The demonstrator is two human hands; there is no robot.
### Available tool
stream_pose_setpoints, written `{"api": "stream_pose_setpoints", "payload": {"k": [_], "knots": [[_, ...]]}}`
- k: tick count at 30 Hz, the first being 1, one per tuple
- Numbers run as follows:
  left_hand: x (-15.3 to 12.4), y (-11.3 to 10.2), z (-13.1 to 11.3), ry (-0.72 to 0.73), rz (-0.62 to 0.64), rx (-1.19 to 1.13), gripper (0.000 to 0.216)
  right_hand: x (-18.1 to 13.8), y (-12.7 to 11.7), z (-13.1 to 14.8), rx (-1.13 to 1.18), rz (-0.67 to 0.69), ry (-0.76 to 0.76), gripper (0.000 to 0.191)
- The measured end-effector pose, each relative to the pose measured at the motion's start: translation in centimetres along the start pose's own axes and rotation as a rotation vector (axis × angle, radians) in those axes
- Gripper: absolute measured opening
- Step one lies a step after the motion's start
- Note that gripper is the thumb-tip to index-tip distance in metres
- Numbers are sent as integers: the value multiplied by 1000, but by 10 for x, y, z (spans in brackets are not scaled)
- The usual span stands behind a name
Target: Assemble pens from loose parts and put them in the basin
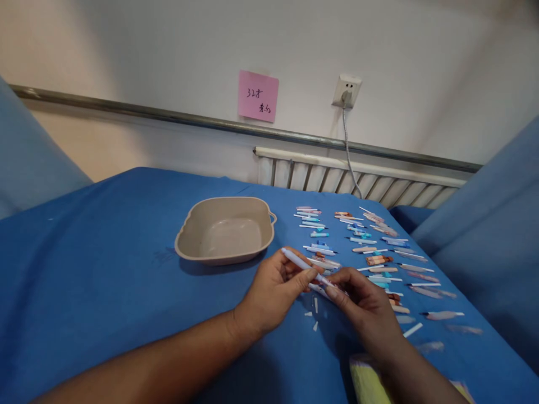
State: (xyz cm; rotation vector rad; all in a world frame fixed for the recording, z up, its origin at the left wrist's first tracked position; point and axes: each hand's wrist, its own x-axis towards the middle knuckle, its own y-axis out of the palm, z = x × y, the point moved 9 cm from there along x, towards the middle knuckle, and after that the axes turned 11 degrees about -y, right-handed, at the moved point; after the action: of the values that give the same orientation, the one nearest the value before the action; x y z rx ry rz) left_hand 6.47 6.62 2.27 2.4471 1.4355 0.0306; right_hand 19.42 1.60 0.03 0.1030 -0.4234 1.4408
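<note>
A pale lavender pen (297,259) is held at a slant above the blue cloth, its upper end pointing up and left. My left hand (267,294) is closed around its middle, thumb pressed along the top. My right hand (373,311) pinches the lower right end between thumb and fingers, which partly hide that end. Under the hands, another thin white stick-like piece (319,290) shows in part. Several small white bits (315,326) lie on the cloth just below.
A beige plastic basin (197,238) stands left of the hands. Rows of pens and pen parts (379,260) cover the right side of the blue cloth (105,269). A yellow item (365,381) lies under my right forearm. Behind are a radiator (328,171) and a metal rail (168,116).
</note>
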Motion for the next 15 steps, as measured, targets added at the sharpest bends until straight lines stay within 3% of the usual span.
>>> {"api": "stream_pose_setpoints", "payload": {"k": [8,15], "knots": [[0,-2,2,-20,-27,30,22,-2,-1,-3,13,-20,32,17],[3,2,5,-57,56,45,22,-1,4,-1,-11,56,96,37]]}}
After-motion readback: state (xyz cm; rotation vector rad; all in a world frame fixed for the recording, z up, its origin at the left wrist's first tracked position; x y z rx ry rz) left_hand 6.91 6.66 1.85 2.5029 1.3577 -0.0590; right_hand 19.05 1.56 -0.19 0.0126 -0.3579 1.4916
